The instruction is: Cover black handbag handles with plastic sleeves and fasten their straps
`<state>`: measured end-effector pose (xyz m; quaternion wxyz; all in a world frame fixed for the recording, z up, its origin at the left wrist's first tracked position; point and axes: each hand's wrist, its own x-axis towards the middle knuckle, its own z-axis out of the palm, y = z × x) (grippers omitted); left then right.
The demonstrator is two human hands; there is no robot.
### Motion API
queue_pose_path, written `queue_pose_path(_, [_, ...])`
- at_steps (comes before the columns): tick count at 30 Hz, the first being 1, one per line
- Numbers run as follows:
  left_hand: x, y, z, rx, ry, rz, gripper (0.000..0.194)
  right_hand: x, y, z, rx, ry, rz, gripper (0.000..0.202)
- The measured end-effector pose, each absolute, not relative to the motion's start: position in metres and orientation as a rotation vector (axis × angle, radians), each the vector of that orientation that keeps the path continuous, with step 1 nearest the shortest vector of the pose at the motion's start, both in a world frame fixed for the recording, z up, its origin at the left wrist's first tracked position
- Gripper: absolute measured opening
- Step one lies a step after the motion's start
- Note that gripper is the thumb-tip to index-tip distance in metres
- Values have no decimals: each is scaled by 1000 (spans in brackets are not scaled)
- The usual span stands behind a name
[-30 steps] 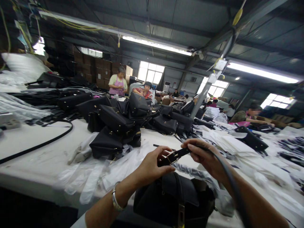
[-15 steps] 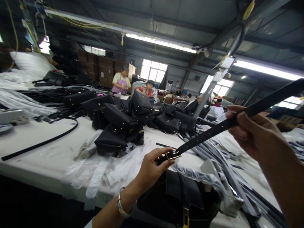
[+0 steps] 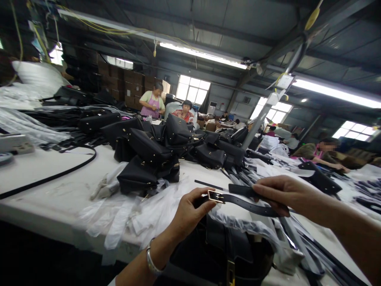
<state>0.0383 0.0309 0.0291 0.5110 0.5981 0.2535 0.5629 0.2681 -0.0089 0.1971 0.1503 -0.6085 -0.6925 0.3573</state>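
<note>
A gold buckle (image 3: 216,196) on a black strap sits pinched between the thumb and fingers of my left hand (image 3: 190,212). From the buckle the punched black strap (image 3: 247,205) sags slightly and runs to my right hand (image 3: 281,192). My right fingers are closed on the strap, and a flat black strap end (image 3: 240,190) sticks out of them toward the buckle, apart from it. Below both hands is a black handbag (image 3: 220,246) with gold hardware, partly under crumpled clear plastic (image 3: 247,224).
Several black bags (image 3: 149,147) lie piled on the white table (image 3: 98,174). Clear plastic sleeves (image 3: 143,210) lie at its front edge. A loose black strap (image 3: 62,174) curves at the left. Wrapped straps are bundled at the right. Other people work farther back and at the right.
My right hand has come down and inward from the upper right, bringing the strap end close to the buckle. The stretched strap now sags. My left hand keeps its pinch at the buckle.
</note>
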Motion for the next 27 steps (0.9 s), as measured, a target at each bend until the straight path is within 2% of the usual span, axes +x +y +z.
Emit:
queue_pose_path(6, [42,28,34,1490,624,1350,27,254,4,175,-1865,-2121,962,47])
queue_pose_path(13, [49,23,37,1705,614,1329,28,221,10,165,-1689,-2528,601,44])
queue_pose_path(16, [46,23,37,1632,685,1328,39,211,4,159,-1629,-2529,281,30])
queue_pose_path(18, [40,24,34,1588,694,1304,47,210,2,155,-1582,-2544,183,47])
queue_pose_path(19, [37,24,31,1592,696,1285,50,211,1,152,-1550,-2575,176,49])
queue_pose_path(21, [30,23,25,1626,725,1249,54,214,2,148,-1498,-2631,190,33])
queue_pose_path(23, [23,22,18,1663,809,1240,51,218,4,145,-1487,-2652,220,20])
queue_pose_path(27, [10,18,12,1688,944,1264,34,221,6,144,-1466,-2618,241,33])
